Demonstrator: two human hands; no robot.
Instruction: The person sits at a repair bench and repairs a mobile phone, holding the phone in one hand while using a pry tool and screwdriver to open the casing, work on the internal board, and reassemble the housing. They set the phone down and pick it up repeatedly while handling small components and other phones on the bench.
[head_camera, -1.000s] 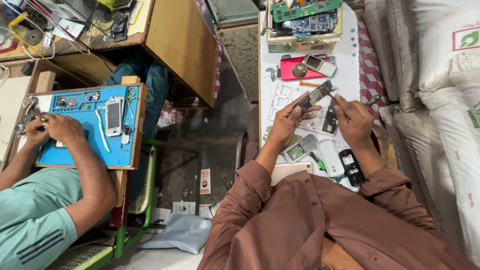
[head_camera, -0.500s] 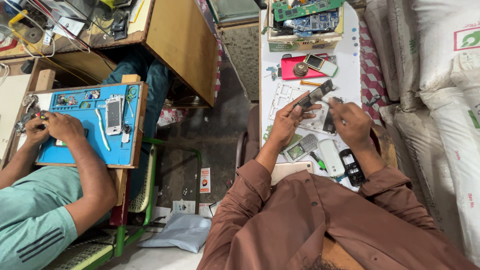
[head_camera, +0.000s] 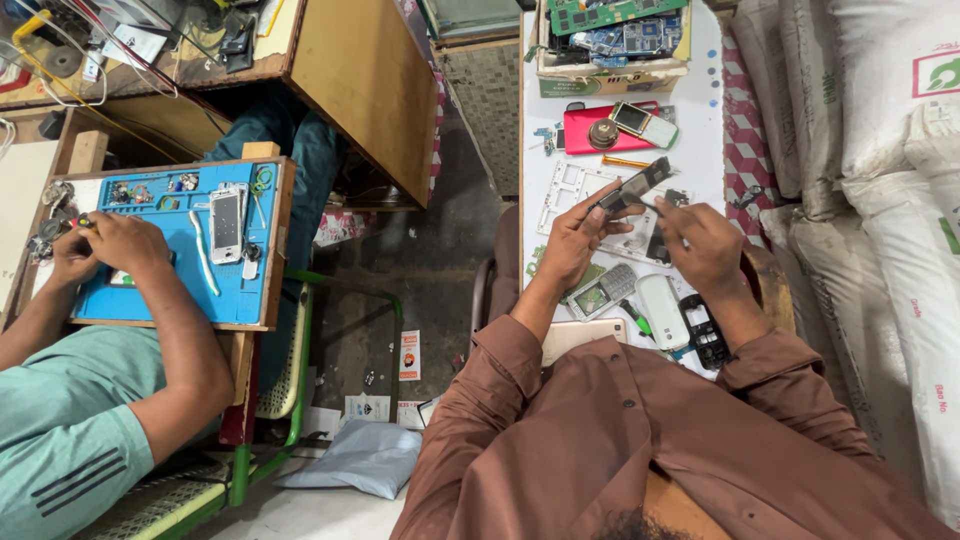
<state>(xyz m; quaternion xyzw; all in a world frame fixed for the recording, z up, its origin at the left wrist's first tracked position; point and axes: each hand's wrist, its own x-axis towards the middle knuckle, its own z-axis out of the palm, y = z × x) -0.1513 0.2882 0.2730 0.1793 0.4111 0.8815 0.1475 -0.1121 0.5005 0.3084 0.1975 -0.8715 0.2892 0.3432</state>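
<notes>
The left hand (head_camera: 580, 235) grips a dark, opened phone body (head_camera: 632, 187), tilted up above the white table (head_camera: 705, 80). The right hand (head_camera: 700, 243) has its fingers drawn together just beside the phone; whether they pinch a tool cannot be told. Near the wrists lie a grey keypad phone (head_camera: 603, 291), a white cover (head_camera: 663, 311) and a black keypad frame (head_camera: 705, 331). Farther off, a red case (head_camera: 588, 128) lies below a box of green circuit boards (head_camera: 612, 35).

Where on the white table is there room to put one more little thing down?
The barest patch of the white table is the right strip beside the red phone, below the box of circuit boards. Near the left hand and right hand it is crowded: a white frame, grey phone, white cover and black keypad frame.
</notes>
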